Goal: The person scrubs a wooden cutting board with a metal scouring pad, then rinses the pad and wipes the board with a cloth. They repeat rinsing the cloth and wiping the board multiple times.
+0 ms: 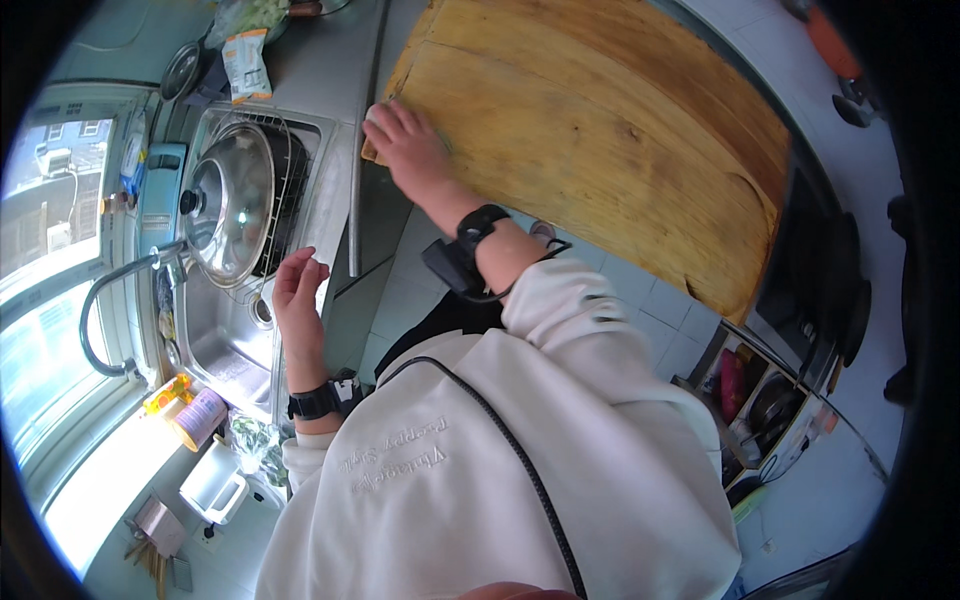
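My right hand (409, 154) lies palm down on the left corner of a large wooden board (592, 120). A small whitish thing shows at its fingertips, and a thin greenish edge shows beside the palm. What lies under the palm is hidden. My left hand (300, 289) hangs in the air by the near edge of the stainless-steel sink (225, 352), its fingers loosely curled and nothing seen in them. Just beyond it, a domed glass lid (232, 206) with a black knob leans in a wire rack (289, 195) over a dark pan.
A curved faucet (94, 315) arches by the window. A white and orange packet (247, 66) lies on the steel counter (322, 52). A lidded container (200, 418), a bag of greens (259, 446) and a white appliance (214, 480) stand at lower left. An open drawer (750, 420) is at right.
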`<state>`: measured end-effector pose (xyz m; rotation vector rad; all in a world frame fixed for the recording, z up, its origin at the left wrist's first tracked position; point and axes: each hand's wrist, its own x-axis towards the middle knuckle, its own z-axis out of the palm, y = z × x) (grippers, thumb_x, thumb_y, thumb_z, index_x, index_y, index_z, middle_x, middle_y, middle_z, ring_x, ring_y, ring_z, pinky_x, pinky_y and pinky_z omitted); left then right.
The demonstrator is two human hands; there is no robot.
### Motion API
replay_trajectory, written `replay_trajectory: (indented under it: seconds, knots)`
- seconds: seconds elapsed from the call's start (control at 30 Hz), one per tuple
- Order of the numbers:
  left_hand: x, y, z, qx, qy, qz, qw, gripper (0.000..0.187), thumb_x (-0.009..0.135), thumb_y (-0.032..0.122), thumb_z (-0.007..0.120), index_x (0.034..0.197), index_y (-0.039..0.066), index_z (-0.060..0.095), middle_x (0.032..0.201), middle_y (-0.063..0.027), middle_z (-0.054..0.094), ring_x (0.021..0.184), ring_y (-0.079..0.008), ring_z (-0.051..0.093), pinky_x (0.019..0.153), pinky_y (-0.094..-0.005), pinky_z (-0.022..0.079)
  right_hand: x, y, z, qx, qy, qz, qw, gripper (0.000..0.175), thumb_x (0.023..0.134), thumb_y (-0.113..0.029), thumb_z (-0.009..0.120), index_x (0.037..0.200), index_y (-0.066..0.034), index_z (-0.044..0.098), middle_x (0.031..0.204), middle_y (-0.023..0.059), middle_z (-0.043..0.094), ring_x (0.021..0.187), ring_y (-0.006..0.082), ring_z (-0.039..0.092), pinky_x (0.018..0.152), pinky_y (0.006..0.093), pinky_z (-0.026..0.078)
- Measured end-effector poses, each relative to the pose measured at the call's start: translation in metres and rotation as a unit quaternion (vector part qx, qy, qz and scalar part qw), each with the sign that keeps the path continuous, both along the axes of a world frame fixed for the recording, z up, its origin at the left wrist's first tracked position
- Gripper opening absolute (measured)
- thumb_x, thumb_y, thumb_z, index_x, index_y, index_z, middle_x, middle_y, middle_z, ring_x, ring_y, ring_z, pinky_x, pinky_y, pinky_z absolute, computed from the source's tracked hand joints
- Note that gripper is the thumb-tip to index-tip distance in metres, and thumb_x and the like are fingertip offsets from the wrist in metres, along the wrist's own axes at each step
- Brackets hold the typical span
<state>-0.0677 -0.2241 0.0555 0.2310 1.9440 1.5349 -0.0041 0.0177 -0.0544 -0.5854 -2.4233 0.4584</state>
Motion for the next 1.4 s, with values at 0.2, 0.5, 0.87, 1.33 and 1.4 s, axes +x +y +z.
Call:
replay_trajectory:
  seconds: [0.2,0.5,0.87,1.33,1.4]
  knots:
    - [0.001,0.011,0.005,0.004,0.029,-0.021,0.999,0.019,0.097,0.009,0.058,0.114,0.001,0.062,0.094,-0.0029,0.063,0.086,-0.0099,0.060,0.083,-0.0248,0.048,0.066,0.036,-0.002,0.011,-0.038,-0.026,0.999,0.049,0.080,0.003,0.056,0.126,-0.0130,0.060,0.139,0.0064,0.051,0.130,0.0317,0.045,0.108,0.0487,0.036]
    - [-0.003,0.020,0.002,0.044,0.006,-0.029,0.999,0.020,0.096,0.008,0.059,0.114,0.002,0.062,0.093,-0.0019,0.064,0.086,-0.0105,0.060,0.084,-0.0250,0.047,0.165,0.070,0.013,-0.050,-0.087,-0.113,0.988,0.047,0.083,0.004,0.055,0.126,-0.0115,0.060,0.141,0.0044,0.051,0.133,0.0341,0.044,0.107,0.0468,0.040]
    - [0.000,0.045,0.000,0.035,0.010,-0.072,0.997,0.019,0.097,0.008,0.059,0.115,0.002,0.063,0.094,-0.0017,0.064,0.087,-0.0097,0.059,0.085,-0.0244,0.047,0.101,-0.006,0.022,0.029,-0.025,0.105,0.994,0.037,0.085,-0.008,0.059,0.121,-0.0110,0.063,0.135,0.0021,0.054,0.129,0.0276,0.048,0.103,0.0388,0.046]
    - [0.004,0.056,-0.005,0.031,0.000,-0.072,0.997,0.020,0.097,0.009,0.058,0.115,0.002,0.062,0.093,-0.0026,0.064,0.087,-0.0101,0.060,0.085,-0.0251,0.048,0.228,0.068,0.016,-0.007,-0.137,-0.009,0.990,0.045,0.082,0.000,0.060,0.125,-0.0133,0.062,0.141,0.0004,0.052,0.131,0.0271,0.047,0.105,0.0378,0.046]
    - [0.002,0.052,-0.007,0.034,-0.001,-0.072,0.997,0.020,0.096,0.009,0.059,0.114,0.002,0.063,0.094,-0.0024,0.064,0.087,-0.0100,0.060,0.085,-0.0249,0.048,0.236,0.076,0.018,-0.005,-0.150,-0.034,0.988,0.049,0.080,0.003,0.061,0.125,-0.0140,0.062,0.141,0.0010,0.052,0.132,0.0273,0.046,0.104,0.0377,0.046]
